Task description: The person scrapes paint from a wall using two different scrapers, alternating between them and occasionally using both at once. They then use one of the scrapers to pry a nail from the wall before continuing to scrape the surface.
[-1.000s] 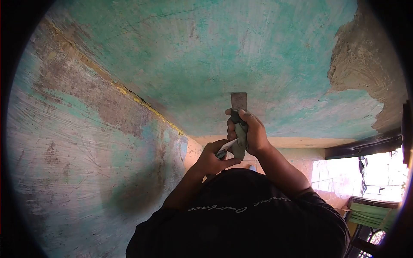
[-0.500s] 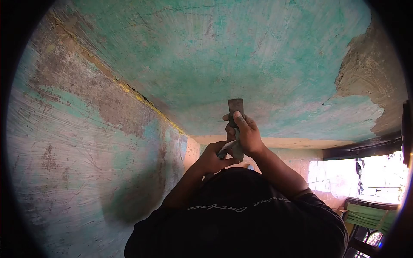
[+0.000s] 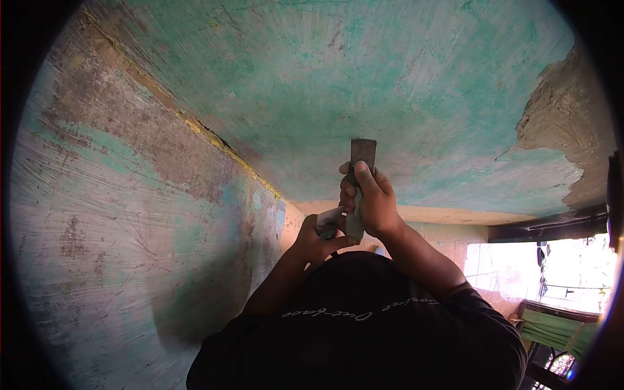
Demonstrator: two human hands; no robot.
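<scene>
My right hand [image 3: 378, 201] is closed around a scraper with a wide dark blade [image 3: 363, 151]. Its thumb lies along the blade, whose far edge points up toward the worn green painted surface [image 3: 390, 84]. Below the fist, a pale grey-green handle [image 3: 355, 224] sticks out. My left hand [image 3: 314, 239], just lower and to the left, grips a second flat tool with a pale, blade-like face [image 3: 330, 217]. Its exact kind is partly hidden by the fingers. The two hands are close together, and the left fingertips are near the scraper handle's lower end.
On the left stands a scratched wall [image 3: 123, 227] with patchy paint. A cracked yellowish seam [image 3: 221, 144] divides it from the green surface. Bare rough plaster [image 3: 562, 117] shows at the right. A bright window opening [image 3: 572, 273] and green cloth [image 3: 556, 328] are at lower right.
The scraper in my right hand has moved slightly up and right. My left hand has shifted a little left, and the flat tool in it has turned, showing more of its pale face.
</scene>
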